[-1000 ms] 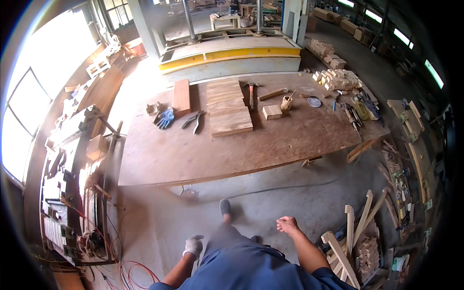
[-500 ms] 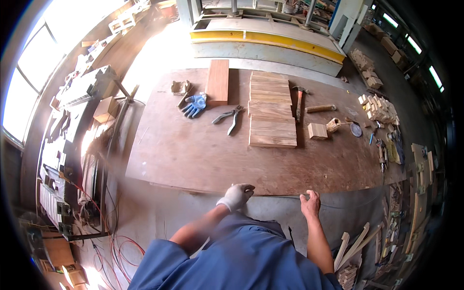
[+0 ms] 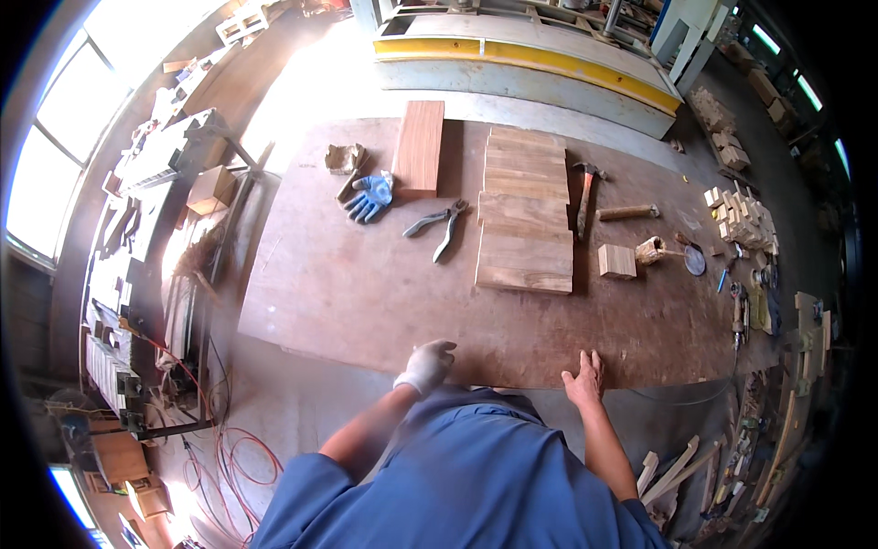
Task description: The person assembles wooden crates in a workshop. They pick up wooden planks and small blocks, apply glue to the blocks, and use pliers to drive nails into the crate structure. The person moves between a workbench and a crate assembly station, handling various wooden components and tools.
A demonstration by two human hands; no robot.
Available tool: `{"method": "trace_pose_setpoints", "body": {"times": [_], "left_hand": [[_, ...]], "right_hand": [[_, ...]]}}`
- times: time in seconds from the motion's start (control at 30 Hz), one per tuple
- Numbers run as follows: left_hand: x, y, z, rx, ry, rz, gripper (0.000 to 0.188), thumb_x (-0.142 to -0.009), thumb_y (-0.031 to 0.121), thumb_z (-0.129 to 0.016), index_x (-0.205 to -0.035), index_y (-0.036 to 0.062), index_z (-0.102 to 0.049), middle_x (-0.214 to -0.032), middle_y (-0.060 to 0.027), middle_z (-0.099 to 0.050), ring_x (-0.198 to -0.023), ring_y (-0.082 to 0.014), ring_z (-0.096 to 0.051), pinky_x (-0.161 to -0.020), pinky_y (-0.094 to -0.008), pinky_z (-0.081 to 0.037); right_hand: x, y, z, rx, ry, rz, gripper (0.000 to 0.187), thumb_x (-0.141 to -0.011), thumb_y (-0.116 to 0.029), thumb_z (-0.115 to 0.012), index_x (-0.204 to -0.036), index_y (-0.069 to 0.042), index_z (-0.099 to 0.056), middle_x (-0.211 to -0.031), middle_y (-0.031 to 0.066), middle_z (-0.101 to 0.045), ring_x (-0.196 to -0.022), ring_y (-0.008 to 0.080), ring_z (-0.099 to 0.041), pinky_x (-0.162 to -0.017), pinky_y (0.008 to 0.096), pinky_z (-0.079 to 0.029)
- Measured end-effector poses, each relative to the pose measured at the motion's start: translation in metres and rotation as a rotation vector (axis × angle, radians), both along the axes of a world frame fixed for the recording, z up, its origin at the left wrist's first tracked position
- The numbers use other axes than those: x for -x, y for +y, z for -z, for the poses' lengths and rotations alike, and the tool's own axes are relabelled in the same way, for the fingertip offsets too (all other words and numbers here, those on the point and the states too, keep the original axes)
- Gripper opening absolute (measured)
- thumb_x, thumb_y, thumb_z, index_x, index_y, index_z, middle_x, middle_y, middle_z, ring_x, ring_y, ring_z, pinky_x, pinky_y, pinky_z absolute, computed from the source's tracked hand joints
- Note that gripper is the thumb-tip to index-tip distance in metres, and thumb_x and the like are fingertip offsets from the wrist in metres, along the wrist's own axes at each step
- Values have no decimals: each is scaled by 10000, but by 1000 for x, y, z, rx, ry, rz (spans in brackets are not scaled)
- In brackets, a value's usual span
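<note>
Boards [image 3: 524,215]: light brown, with streaked grain; laid flat, side by side, in one row near the middle of the counter [image 3: 366,293]; ends unevenly aligned.

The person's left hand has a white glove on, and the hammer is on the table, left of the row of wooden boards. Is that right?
Not quite: the head view shows the hammer right of the wooden boards, on the table. The left hand does wear a white glove.
</note>
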State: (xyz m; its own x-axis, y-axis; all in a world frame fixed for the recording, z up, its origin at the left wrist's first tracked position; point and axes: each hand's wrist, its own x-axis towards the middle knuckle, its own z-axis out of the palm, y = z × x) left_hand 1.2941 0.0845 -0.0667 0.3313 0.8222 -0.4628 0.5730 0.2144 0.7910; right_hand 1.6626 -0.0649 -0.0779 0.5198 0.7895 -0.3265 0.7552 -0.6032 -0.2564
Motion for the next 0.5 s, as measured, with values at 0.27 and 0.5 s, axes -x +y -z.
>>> {"method": "trace_pose_setpoints", "body": {"times": [0.27, 0.5], "left_hand": [[-35, 1, 3, 13, 84, 31, 328, -933, 230, -701, -1197, 43, -750, -1092, -162, -777, -981, -280, -743, -920, -363, -561], [-55, 13, -23, 167, 202, -134, 290, -896, 281, -767, -1068, 49, -798, -1009, -116, -801, -938, -196, -745, -883, -349, -571]], "right_hand": [[-22, -2, 4, -41, 56, -103, 870, -829, -341, -798, -1541, 0, -433, -1658, 284, -259, -1538, 444, -241, -1266, 491, -252], [-22, -3, -16, 49, 44, -220, 959, -817, -377, -811, -1569, 16, -363, -1664, 312, -205, -1552, 453, -202, -1267, 485, -250]]}}
